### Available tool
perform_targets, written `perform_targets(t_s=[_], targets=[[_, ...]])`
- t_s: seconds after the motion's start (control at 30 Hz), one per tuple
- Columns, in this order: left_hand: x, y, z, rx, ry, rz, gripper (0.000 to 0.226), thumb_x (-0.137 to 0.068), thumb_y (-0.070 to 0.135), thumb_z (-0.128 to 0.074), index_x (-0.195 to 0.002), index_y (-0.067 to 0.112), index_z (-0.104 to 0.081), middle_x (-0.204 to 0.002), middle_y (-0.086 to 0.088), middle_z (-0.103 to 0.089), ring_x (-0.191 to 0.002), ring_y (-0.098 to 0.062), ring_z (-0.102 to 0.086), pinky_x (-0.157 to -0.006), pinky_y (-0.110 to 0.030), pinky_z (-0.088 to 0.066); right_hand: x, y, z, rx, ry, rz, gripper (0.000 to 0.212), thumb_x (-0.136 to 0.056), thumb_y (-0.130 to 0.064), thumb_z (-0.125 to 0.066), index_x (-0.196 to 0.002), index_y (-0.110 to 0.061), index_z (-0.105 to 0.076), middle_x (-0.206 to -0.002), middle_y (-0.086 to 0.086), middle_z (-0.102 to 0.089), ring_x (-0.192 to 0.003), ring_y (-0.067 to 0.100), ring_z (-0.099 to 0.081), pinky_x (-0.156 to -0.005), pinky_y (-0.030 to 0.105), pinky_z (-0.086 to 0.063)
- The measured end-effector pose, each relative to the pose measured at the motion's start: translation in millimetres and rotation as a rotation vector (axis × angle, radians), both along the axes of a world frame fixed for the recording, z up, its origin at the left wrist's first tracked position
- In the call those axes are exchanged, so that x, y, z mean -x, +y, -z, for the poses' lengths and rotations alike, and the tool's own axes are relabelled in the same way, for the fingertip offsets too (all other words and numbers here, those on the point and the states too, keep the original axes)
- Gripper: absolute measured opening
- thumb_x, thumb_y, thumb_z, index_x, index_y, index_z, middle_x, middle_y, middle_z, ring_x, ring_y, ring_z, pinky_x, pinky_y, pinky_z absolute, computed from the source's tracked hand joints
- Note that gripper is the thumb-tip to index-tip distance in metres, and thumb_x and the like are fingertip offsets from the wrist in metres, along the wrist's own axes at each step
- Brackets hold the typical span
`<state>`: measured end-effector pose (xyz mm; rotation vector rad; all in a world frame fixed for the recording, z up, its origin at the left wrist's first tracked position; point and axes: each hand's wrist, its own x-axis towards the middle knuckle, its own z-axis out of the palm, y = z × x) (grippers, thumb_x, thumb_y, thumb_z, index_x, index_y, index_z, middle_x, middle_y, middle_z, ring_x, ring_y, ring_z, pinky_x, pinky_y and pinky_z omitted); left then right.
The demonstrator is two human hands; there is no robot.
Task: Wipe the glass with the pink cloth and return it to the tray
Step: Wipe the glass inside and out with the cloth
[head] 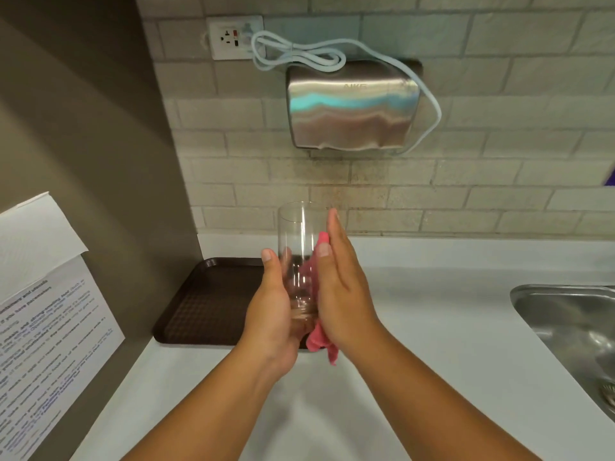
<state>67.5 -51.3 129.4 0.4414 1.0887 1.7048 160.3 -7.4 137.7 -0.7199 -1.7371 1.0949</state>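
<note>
A tall clear glass [298, 234] is held upright in the air above the counter, in front of me. My left hand [273, 307] grips its lower part from the left, thumb up along the side. My right hand [339, 287] presses the pink cloth [321, 341] flat against the glass's right side, fingers straight and pointing up. The cloth shows above my thumb and hangs out below my palm. A dark brown tray [203, 301] lies on the counter behind and to the left of my hands; nothing shows on its visible part.
The white counter [432, 321] runs to a steel sink [572, 327] at the right. A steel hand dryer [352, 108] with a looped cable hangs on the tiled wall above. A brown side wall with paper notices [43, 327] stands at the left.
</note>
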Motion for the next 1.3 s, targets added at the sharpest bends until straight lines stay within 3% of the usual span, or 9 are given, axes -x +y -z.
perform_targets(t_s=[0.23,0.33,0.43,0.67,0.8,0.97,1.07,1.13,1.3], targets=[[-0.5,-2.5,6.2,-0.023,0.044,0.139,0.073,-0.096,0.078,-0.034,-0.15,0.037,-0.062,-0.141,-0.005,-0.077,-0.123,-0.028,-0.077,-0.105,-0.061,-0.059,1.2,10.7,-16.0,-0.191,-0.173,0.048,0.054,-0.109,-0.055,-0.023,-0.159,-0.058,-0.005,-0.172,-0.03,0.005,-0.138,-0.031,0.003,-0.104,0.001,-0.006],[-5.3,-2.1,9.9,-0.052,0.027,0.171,0.078,-0.087,0.079,-0.038,-0.143,0.035,-0.07,-0.127,-0.015,-0.081,-0.102,-0.03,-0.082,-0.081,-0.049,-0.067,0.1,30.2,-39.0,-0.024,-0.005,0.072,0.044,-0.11,-0.051,-0.031,-0.15,-0.043,-0.046,-0.159,-0.007,-0.046,-0.139,0.004,-0.045,-0.11,0.021,-0.036],[-7.2,-3.4,12.5,-0.083,-0.044,0.199,0.082,-0.085,0.085,-0.037,-0.129,0.03,-0.08,-0.108,-0.013,-0.084,-0.08,-0.03,-0.08,-0.059,-0.042,-0.063,-3.1,37.7,-50.4,0.343,0.235,-0.028,0.046,-0.11,-0.049,-0.038,-0.12,-0.012,-0.064,-0.11,0.028,-0.074,-0.093,0.041,-0.071,-0.087,0.055,-0.058],[-6.3,-2.4,8.0,0.031,-0.033,0.2,0.09,-0.096,0.085,-0.029,-0.119,0.018,-0.085,-0.115,-0.018,-0.084,-0.092,-0.034,-0.084,-0.074,-0.05,-0.068,-9.6,44.0,-47.6,0.371,0.24,0.011,0.043,-0.11,-0.044,-0.04,-0.099,-0.008,-0.061,-0.073,0.006,-0.079,-0.061,0.022,-0.074,-0.052,0.032,-0.059],[-9.8,-7.2,-0.2,0.076,0.231,0.046,0.075,-0.104,0.076,-0.023,-0.118,0.033,-0.082,-0.11,-0.008,-0.087,-0.097,-0.027,-0.085,-0.073,-0.042,-0.068,-6.1,46.1,-52.3,0.261,0.108,0.138,0.045,-0.11,-0.046,-0.038,-0.096,-0.011,-0.063,-0.093,0.014,-0.076,-0.077,0.022,-0.077,-0.074,0.04,-0.061],[-26.4,-7.1,-5.7,0.011,0.489,-0.091,0.083,-0.09,0.092,-0.024,-0.146,0.044,-0.063,-0.148,0.001,-0.07,-0.14,-0.022,-0.063,-0.121,-0.052,-0.046,6.4,39.5,-53.6,-0.032,0.008,0.282,0.039,-0.111,-0.044,-0.032,-0.088,-0.019,-0.052,-0.103,0.008,-0.06,-0.088,0.022,-0.062,-0.087,0.05,-0.054],[-21.9,-3.8,-9.3,-0.021,0.396,-0.097,0.075,-0.08,0.087,-0.037,-0.122,0.041,-0.078,-0.125,-0.003,-0.083,-0.117,-0.022,-0.079,-0.106,-0.055,-0.059,6.0,28.3,-43.2,-0.138,0.018,0.186,0.034,-0.111,-0.047,-0.03,-0.118,-0.028,-0.058,-0.132,0.001,-0.057,-0.118,0.013,-0.056,-0.098,0.029,-0.045],[-16.6,-3.0,-10.5,-0.031,0.255,-0.058,0.063,-0.081,0.084,-0.042,-0.108,0.045,-0.084,-0.115,0.002,-0.087,-0.103,-0.015,-0.084,-0.097,-0.054,-0.064,6.7,14.1,-30.7,-0.242,-0.072,0.093,0.049,-0.109,-0.051,-0.026,-0.155,-0.04,-0.038,-0.172,-0.013,-0.02,-0.156,0.001,-0.017,-0.116,0.015,-0.018],[-6.7,-5.7,-2.1,-0.071,0.169,0.083,0.061,-0.081,0.086,-0.042,-0.118,0.054,-0.08,-0.125,0.013,-0.083,-0.119,-0.011,-0.078,-0.107,-0.058,-0.059,13.2,3.0,-22.4,-0.487,-0.324,0.165,0.057,-0.11,-0.042,-0.023,-0.166,-0.037,-0.013,-0.174,-0.015,0.019,-0.158,0.012,0.027,-0.128,0.039,0.003]])
